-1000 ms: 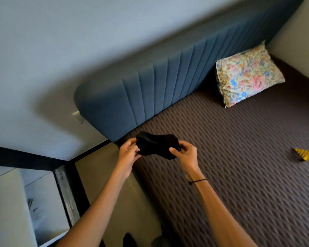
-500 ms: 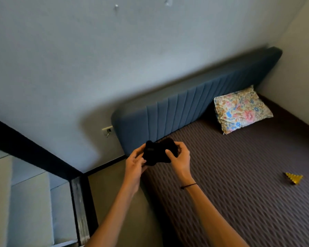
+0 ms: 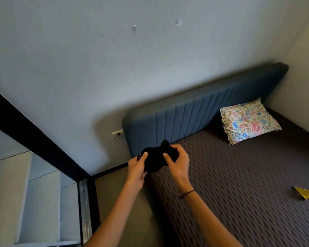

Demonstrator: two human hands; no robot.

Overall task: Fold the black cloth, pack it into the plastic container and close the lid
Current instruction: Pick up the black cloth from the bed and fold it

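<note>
Both hands, left (image 3: 136, 165) and right (image 3: 179, 162), pinch the bunched cloth (image 3: 156, 160) in mid-air, fingers closed on its ends (long axis left-right), over the bed's (image 3: 239, 175) near corner below the headboard (image 3: 194, 114)

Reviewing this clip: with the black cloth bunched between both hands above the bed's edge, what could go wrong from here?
1. The black cloth is pinched in mid-air by the left hand and right hand, over the edge of the bed; a slip might drop it to the floor.
2. It looks bunched, so the fold may come out uneven.
3. No plastic container is in view, so packing may be delayed.
</note>
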